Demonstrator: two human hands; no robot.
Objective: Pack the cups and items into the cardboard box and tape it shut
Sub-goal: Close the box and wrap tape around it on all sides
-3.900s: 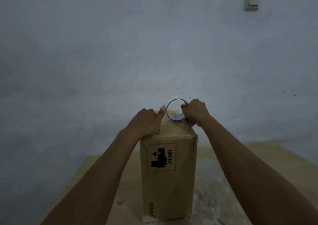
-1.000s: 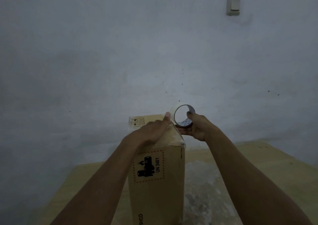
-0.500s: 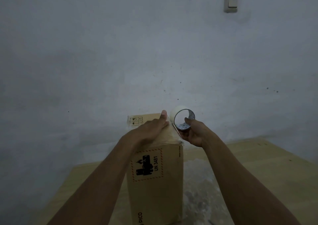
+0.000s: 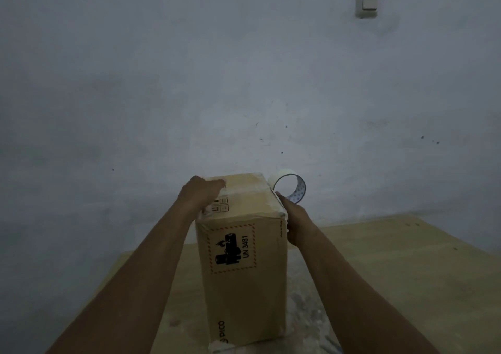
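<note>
A tall brown cardboard box (image 4: 244, 286) stands upright on the table, flaps closed, with a red-bordered battery label on its near face. Clear tape runs across its top. My left hand (image 4: 202, 195) rests on the top's left side, fingers pressing the tape down. My right hand (image 4: 294, 218) is at the box's upper right edge and holds a roll of tape (image 4: 288, 187), which sticks up just past the top right corner. The strip between roll and box top is hard to make out. No cups or other items are in view.
The box stands on a light wooden table (image 4: 393, 267) with a whitish scuffed patch around its base. A grey-white wall (image 4: 244, 82) rises close behind the table. A light switch (image 4: 367, 2) is high on the right.
The box top has come level and the raised flap is now down. My left hand slid to the top's left side. My right hand carried the roll over the right edge.
</note>
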